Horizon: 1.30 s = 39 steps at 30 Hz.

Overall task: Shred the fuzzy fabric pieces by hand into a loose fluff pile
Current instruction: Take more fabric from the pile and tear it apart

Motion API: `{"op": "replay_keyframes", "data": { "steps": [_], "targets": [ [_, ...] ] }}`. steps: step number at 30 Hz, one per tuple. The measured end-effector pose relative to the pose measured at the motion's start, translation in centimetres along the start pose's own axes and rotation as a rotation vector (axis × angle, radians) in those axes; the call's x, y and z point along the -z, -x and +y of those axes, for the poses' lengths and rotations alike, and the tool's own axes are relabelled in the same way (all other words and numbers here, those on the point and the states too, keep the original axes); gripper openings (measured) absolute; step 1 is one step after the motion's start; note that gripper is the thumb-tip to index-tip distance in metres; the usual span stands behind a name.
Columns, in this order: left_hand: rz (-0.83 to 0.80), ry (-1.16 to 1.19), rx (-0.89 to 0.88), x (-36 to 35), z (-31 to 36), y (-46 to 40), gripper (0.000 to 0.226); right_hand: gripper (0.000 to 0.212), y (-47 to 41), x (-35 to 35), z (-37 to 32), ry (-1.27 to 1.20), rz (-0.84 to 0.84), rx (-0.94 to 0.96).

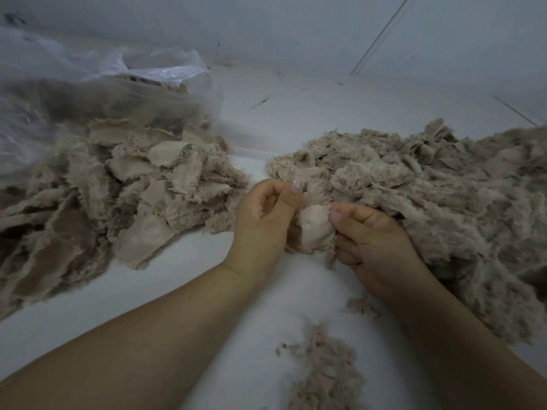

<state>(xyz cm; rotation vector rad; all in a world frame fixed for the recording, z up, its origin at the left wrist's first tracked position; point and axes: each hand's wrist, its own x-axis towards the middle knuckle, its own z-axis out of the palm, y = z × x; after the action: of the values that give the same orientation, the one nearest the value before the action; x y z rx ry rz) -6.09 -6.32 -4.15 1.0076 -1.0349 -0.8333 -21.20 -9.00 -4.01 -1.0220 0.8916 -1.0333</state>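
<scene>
Head view shows my two hands in the middle of the picture, close together over a white floor (266, 113). My left hand (263, 223) is curled, and its thumb and fingers pinch a thin bit of fluff at the top. My right hand (376, 250) is curled too, and its thumb and fingers pinch the other side of a small fuzzy piece (315, 229). The piece sits between my hands, with its smooth pale back facing up.

On the left side of the picture is a big heap of fuzzy pieces (118, 196). Many of them show flat, smooth backs. Behind that heap, in the upper left, a clear plastic bag (88, 84) lies open, with more of the same brown stuff inside it.

On the right side is the fluff pile (429, 208). It looks soft and loose, and it touches my right hand. It runs off the right edge of the picture.

At the bottom middle, between my arms, a small clump of fluff (322, 377) lies on the floor. A tiny scrap (362, 306) lies just beside my right wrist.
</scene>
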Motion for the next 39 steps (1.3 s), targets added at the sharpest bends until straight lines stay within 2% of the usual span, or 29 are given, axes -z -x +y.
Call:
{"op": "replay_keyframes", "data": {
  "steps": [1,4,6,9,11,14,16,18,20,24,31,35,38,39],
  "targets": [
    [-0.016,-0.02,0.033,0.0,-0.1,0.0,0.041,0.015,-0.1,-0.1,0.0,-0.007,0.001,0.0],
    [-0.079,-0.194,0.076,-0.3,-0.7,0.0,0.012,0.015,0.0,-0.1,-0.1,-0.034,-0.009,-0.005],
    [-0.069,-0.177,0.076,-0.3,-1.0,0.0,0.015,0.01,-0.1,0.2,-0.1,-0.016,-0.019,0.008],
    [-0.078,-0.091,0.079,-0.1,-0.5,0.1,0.016,0.025,0.0,0.1,0.1,0.073,-0.061,0.029],
    [-0.058,-0.116,0.046,-0.2,-0.4,0.2,0.026,0.014,0.3,-0.1,0.1,0.121,-0.09,0.043],
    [-0.046,-0.114,0.056,-0.3,-0.4,0.2,0.038,0.017,0.3,-0.1,0.2,0.057,-0.055,0.036],
    [-0.117,-0.145,0.096,-0.4,-0.2,0.2,0.039,0.022,0.2,0.1,0.2,0.005,-0.032,0.031],
    [-0.237,-0.32,0.08,-0.6,-0.4,0.4,0.045,0.024,0.2,0.0,0.0,-0.034,-0.031,0.026],
    [-0.301,-0.396,0.068,-0.7,-0.5,0.5,0.041,0.024,0.2,0.0,-0.1,-0.059,-0.04,0.012],
    [-0.292,-0.406,0.06,-0.4,-0.6,0.3,0.023,0.027,0.2,0.0,-0.2,-0.09,-0.059,0.023],
    [-0.289,-0.398,-0.014,0.2,-0.1,1.2,0.043,0.025,0.2,0.2,-0.2,-0.109,-0.036,0.029],
    [-0.292,-0.367,-0.003,0.1,0.3,1.8,0.039,0.038,0.3,0.2,-0.1,-0.133,-0.032,0.036],
    [-0.32,-0.372,-0.04,0.1,0.6,2.1,0.042,0.032,0.3,0.2,-0.1,-0.085,-0.025,0.029],
    [-0.349,-0.373,-0.048,0.2,0.7,2.2,0.04,0.038,0.2,0.2,-0.1,-0.056,-0.016,0.021]
  ]
}}
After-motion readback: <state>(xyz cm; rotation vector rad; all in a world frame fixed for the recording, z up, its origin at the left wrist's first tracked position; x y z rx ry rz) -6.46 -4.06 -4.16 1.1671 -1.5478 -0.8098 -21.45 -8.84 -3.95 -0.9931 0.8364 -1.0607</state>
